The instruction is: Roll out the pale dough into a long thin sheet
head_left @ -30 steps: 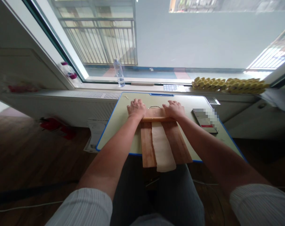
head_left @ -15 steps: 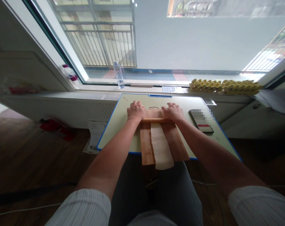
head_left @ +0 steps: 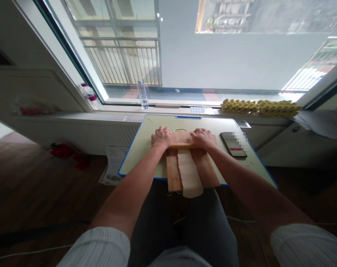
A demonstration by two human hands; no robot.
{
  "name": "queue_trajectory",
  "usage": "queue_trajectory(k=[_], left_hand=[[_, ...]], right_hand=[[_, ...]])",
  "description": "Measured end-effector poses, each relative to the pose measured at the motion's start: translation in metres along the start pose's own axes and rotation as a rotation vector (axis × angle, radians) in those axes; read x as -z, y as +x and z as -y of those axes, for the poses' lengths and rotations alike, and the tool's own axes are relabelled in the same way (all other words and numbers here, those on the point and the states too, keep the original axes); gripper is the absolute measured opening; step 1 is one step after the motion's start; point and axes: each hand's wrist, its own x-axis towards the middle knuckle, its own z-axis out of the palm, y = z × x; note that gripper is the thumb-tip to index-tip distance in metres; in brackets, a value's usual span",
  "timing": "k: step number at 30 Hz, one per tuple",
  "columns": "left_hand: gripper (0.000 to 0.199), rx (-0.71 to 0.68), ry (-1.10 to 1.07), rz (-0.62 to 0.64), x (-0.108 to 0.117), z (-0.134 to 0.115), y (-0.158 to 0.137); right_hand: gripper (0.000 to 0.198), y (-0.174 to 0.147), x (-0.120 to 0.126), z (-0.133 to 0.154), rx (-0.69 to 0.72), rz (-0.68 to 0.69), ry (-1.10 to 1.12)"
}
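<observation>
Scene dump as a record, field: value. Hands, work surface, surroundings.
left hand: on the left end of a light-brown round wooden rod
right hand: on the rod's right end
rod: crosswise over a pale, flat, dough-like strip
strip: lies along a reddish-brown rectangular wooden board, overhanging its near edge
board: on a pale-green, blue-edged table, jutting past the near edge
table, right side: dark-edged flat phone, partly pixelated
sill: clear plastic bottle, yellow bumpy cartons

The 1 camera was worn on the head. It looked forward and down, with the left hand [head_left: 161, 138] and right hand [head_left: 204, 138] near, and the window [head_left: 212, 59] farther.
</observation>
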Motion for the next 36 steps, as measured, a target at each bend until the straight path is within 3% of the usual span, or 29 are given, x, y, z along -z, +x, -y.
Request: queue_trajectory(k=[5, 15, 22, 36], left_hand=[[0.045, 0.020, 0.001, 0.061, 0.003, -0.001, -0.008], [0.049, 0.040, 0.008, 0.122, 0.005, 0.000, -0.029], [0.050, 0.032, 0.011, 0.081, 0.005, 0.000, -0.047], [0.050, 0.053, 0.014, 0.099, 0.005, -0.001, -0.028]], right_hand=[[0.068, -0.009, 0.002, 0.002, -0.087, -0.029, 0.081], [0.066, -0.030, 0.003, 0.002, -0.043, -0.024, 0.011], [0.065, -0.045, 0.000, 0.002, -0.042, -0.081, -0.011], [0.063, -0.024, -0.001, 0.001, -0.038, -0.053, 0.034]])
